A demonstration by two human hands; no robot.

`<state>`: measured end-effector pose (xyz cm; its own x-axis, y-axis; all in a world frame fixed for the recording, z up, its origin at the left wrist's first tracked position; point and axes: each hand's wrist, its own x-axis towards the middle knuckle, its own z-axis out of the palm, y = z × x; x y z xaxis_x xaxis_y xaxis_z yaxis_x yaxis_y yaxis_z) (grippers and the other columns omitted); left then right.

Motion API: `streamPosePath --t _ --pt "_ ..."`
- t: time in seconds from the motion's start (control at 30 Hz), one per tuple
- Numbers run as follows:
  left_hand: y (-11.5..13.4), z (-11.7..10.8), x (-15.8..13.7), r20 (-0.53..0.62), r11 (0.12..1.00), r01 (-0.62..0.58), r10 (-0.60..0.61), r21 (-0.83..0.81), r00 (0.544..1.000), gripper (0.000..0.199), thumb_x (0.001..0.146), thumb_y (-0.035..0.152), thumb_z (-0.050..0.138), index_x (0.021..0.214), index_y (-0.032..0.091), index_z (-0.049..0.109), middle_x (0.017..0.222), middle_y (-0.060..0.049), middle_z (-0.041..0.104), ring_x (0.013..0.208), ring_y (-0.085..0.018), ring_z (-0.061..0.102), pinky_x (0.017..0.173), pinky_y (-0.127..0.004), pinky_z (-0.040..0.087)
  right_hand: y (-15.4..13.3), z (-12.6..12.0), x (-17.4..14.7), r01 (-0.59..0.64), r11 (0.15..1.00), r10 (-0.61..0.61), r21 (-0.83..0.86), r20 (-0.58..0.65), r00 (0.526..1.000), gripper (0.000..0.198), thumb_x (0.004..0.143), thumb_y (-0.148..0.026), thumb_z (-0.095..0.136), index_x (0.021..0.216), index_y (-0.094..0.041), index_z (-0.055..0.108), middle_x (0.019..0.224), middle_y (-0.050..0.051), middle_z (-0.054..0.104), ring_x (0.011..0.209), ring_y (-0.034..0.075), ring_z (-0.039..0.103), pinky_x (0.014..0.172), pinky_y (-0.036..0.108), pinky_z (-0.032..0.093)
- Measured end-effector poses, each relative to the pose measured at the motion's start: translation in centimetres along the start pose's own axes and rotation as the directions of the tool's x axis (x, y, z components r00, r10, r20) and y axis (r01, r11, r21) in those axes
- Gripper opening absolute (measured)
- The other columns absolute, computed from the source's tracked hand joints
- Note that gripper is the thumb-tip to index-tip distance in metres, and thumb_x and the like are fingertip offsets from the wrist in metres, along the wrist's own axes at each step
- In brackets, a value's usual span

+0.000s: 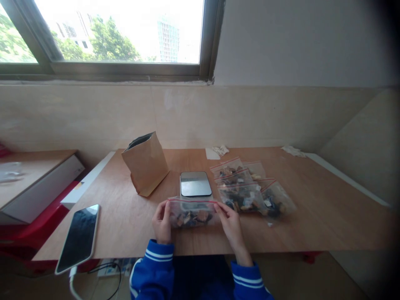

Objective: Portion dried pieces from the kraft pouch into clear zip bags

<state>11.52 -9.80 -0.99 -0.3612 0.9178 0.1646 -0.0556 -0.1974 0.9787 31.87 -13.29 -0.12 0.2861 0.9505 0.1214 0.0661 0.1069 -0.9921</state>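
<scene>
A clear zip bag (193, 218) with a red seal strip is stretched between my two hands near the table's front edge. Dark and brown dried pieces lie in its lower part. My left hand (162, 223) pinches the left end of the strip, and my right hand (229, 223) pinches the right end. Just behind the bag sits a flat kitchen scale (195, 183) with a shiny top; the bag's upper edge overlaps its front. To the right, several similar filled zip bags (242, 193) lie in an overlapping heap.
An open brown paper bag (146, 164) stands at the back left. A phone (79, 235) with a white cable (73, 281) is at the table's left front. White paper (213, 153) and crumpled tissue (221, 150) lie by the wall, with more tissue (293, 151) farther right.
</scene>
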Motion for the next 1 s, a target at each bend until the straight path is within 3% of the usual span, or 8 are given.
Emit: streamPosePath --t 0.17,0.4,0.7,0.83,1.0 --pt "0.1 0.2 -0.1 -0.033 0.999 -0.035 0.037 0.039 0.999 0.032 0.076 0.047 0.065 0.083 0.016 0.07 0.076 -0.003 0.07 0.068 -0.017 0.063 0.065 -0.027 0.054 0.7 0.0 0.0 0.052 0.992 -0.065 -0.113 -0.117 0.991 0.049 0.083 -0.06 0.052 0.098 -0.017 0.071 0.096 0.013 0.074 0.095 0.031 0.068 0.087 0.048 0.052" --pt "-0.3 0.1 -0.2 0.037 0.992 -0.084 0.081 0.091 0.996 0.03 0.077 0.045 0.066 0.087 0.017 0.07 0.083 -0.004 0.071 0.076 -0.018 0.065 0.073 -0.028 0.053 0.9 -0.6 0.1 0.084 0.99 -0.091 -0.115 -0.059 0.994 0.044 0.085 -0.055 0.052 0.099 -0.016 0.069 0.105 0.013 0.071 0.104 0.029 0.064 0.093 0.045 0.049" --pt "-0.4 -0.1 -0.2 0.072 0.982 -0.14 0.132 0.126 0.989 0.028 0.079 0.044 0.064 0.083 0.017 0.07 0.081 -0.004 0.069 0.077 -0.017 0.063 0.074 -0.028 0.05 0.5 -0.7 -0.1 0.073 0.99 -0.087 -0.122 -0.12 0.989 0.04 0.083 -0.052 0.055 0.092 -0.016 0.07 0.097 0.013 0.073 0.095 0.029 0.066 0.089 0.044 0.051" --pt "0.1 0.1 -0.2 0.101 0.992 -0.102 0.094 0.073 0.99 0.031 0.079 0.047 0.062 0.076 0.016 0.066 0.074 -0.003 0.066 0.073 -0.017 0.061 0.07 -0.027 0.048 0.4 -0.6 0.0 0.029 0.998 -0.036 -0.047 -0.144 0.989 0.04 0.081 -0.054 0.057 0.09 -0.017 0.07 0.094 0.012 0.073 0.093 0.029 0.067 0.086 0.043 0.053" --pt "0.1 0.2 -0.2 0.208 0.999 -0.045 0.05 -0.03 0.977 0.026 0.08 0.042 0.063 0.082 0.017 0.062 0.079 -0.002 0.066 0.078 -0.016 0.061 0.073 -0.025 0.048 0.7 -0.7 0.0 -0.01 0.993 0.017 0.12 -0.052 0.998 0.035 0.08 -0.052 0.061 0.09 -0.019 0.068 0.094 0.009 0.073 0.092 0.028 0.067 0.088 0.041 0.052"
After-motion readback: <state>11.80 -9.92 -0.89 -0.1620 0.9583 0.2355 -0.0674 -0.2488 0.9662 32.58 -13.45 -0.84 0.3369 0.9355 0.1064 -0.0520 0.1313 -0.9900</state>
